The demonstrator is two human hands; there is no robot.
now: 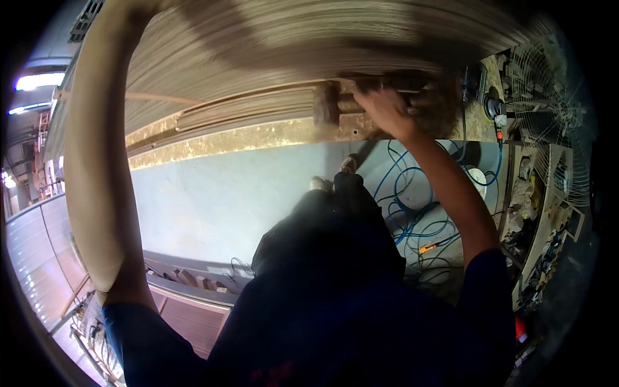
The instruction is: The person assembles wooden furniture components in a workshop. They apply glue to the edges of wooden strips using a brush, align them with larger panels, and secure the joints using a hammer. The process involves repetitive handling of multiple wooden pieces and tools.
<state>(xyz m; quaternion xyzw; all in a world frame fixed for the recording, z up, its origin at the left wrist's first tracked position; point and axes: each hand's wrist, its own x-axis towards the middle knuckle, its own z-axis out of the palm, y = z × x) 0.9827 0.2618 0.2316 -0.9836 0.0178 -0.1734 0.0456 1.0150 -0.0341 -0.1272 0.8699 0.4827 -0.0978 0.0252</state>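
My right hand (385, 111) is closed around the handle of a wooden mallet (330, 103), whose head lies against the lower edge of a large ribbed wooden panel (290, 45). The panel fills the top of the view and is blurred. My left arm reaches up along the left side, and my left hand is out of sight beyond the top edge. A worn, speckled workbench edge (258, 135) runs below the panel.
Blue hoses and cables (412, 219) coil on the grey floor (213, 200) by my feet. A wire fan guard (548, 84) and cluttered shelves stand at the right. Wooden offcuts (193, 278) lie at the lower left beside stacked boards.
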